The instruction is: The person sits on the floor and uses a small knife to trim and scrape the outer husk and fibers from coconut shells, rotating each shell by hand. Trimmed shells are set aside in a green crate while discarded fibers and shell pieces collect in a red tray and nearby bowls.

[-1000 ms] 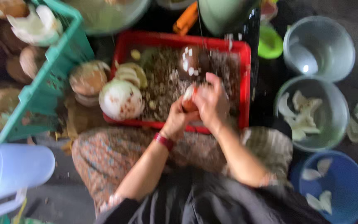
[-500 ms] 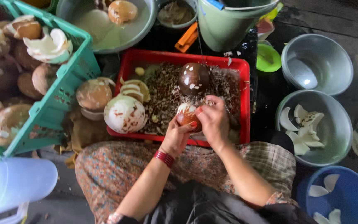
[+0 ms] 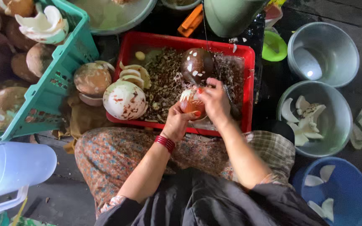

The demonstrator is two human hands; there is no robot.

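Both my hands work over a red crate (image 3: 248,83) full of brown peelings. My left hand (image 3: 176,121), with red bangles at the wrist, cups a small round coconut piece (image 3: 189,102) that is part brown, part white. My right hand (image 3: 215,102) presses on the same piece from the right; whether it also holds a tool is hidden. A dark brown coconut piece (image 3: 197,65) lies in the crate just behind my hands. A peeled white coconut (image 3: 124,100) rests at the crate's left edge.
A teal basket (image 3: 51,83) of brown coconuts stands left. Right are a metal bowl (image 3: 334,140) with white coconut pieces, a metal bucket (image 3: 323,52) and a blue tub (image 3: 338,196). A pale blue jug (image 3: 9,167) sits at lower left.
The view has shifted, and the crate and hands sit lower in it. Both hands stay on the coconut piece, my right hand shifting slightly on it.
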